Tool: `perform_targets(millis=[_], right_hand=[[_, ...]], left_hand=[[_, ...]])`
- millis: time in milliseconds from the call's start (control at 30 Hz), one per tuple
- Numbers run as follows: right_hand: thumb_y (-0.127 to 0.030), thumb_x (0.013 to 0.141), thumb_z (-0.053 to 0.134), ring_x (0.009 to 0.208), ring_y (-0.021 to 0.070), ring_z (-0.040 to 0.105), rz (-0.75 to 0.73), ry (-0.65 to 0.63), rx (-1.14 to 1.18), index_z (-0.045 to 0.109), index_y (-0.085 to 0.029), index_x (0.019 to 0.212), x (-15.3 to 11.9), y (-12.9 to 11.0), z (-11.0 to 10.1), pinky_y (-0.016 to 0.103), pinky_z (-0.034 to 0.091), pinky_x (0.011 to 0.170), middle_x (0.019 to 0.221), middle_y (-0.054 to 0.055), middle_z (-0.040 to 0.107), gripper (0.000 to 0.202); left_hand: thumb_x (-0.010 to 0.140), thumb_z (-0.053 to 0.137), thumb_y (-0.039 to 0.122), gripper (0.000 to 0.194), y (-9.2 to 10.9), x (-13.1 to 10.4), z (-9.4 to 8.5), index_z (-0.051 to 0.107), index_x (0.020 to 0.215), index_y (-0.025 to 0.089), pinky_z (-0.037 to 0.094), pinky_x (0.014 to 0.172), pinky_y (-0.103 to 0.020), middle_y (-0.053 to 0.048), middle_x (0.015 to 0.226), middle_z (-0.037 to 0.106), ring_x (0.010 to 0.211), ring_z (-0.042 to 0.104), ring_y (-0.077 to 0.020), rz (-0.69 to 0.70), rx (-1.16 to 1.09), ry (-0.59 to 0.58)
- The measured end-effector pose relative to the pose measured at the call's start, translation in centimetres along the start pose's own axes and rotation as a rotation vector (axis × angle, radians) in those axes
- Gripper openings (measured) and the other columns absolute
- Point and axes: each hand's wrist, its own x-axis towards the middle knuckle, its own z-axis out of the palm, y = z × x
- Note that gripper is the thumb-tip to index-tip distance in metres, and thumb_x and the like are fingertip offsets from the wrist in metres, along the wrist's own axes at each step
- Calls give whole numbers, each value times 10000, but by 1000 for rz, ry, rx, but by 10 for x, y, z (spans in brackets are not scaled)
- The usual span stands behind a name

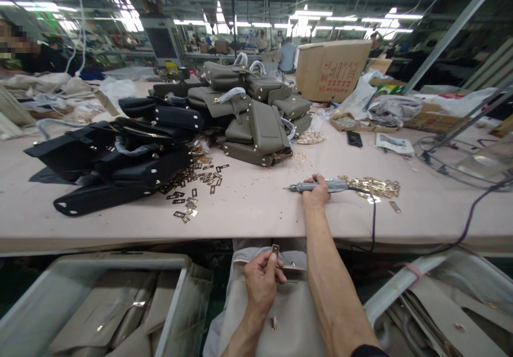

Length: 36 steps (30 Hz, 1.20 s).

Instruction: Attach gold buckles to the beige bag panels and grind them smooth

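Observation:
In my left hand [261,277] a small metal plate [275,249] is pinched upright between thumb and finger. Below that hand a grey-taupe leather bag piece [292,309] lies across my lap, with a small metal fitting [274,323] on it. My right hand [317,190] reaches over the table and is wrapped round a grey electric screwdriver [336,185], whose tip points left. A black cord [373,223] runs from the tool's back end. Just right of it lies a heap of gold metal plates [377,187].
Black bags [132,159] and taupe bags [256,116] are piled at the table's back left, beside scattered dark plates [188,183]. Crates of bag pieces stand left [180,293] and right [385,298] below the table edge. A cardboard box [332,71] stands behind.

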Motion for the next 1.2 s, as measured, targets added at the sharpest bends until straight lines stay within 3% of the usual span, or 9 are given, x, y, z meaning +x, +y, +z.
perform_targets(millis=[233, 800, 1200], right_hand=[[-129, 777, 711, 529, 71, 514, -5, 52, 2, 506, -187, 823, 5, 5, 6, 191, 492, 427, 764, -33, 621, 217], [-368, 858, 801, 502, 67, 531, 56, 54, -32, 482, -198, 843, 7, -2, 5, 189, 507, 424, 730, -42, 630, 362], [-403, 874, 804, 479, 69, 520, -17, 115, -36, 439, -218, 843, 7, -1, 6, 202, 513, 402, 712, -52, 628, 411]], left_hand=[[916, 695, 511, 396, 1, 1, 2, 734, 845, 123, 478, 414, -194, -58, 715, 716, 416, 627, -121, 0, -16, 0], [928, 687, 497, 382, 0, 1, 1, 750, 876, 124, 496, 423, -193, -52, 700, 719, 420, 632, -120, -8, -12, 5], [909, 698, 523, 409, 2, -1, -1, 750, 871, 119, 500, 420, -200, -63, 701, 722, 417, 629, -126, -10, -11, 20]])
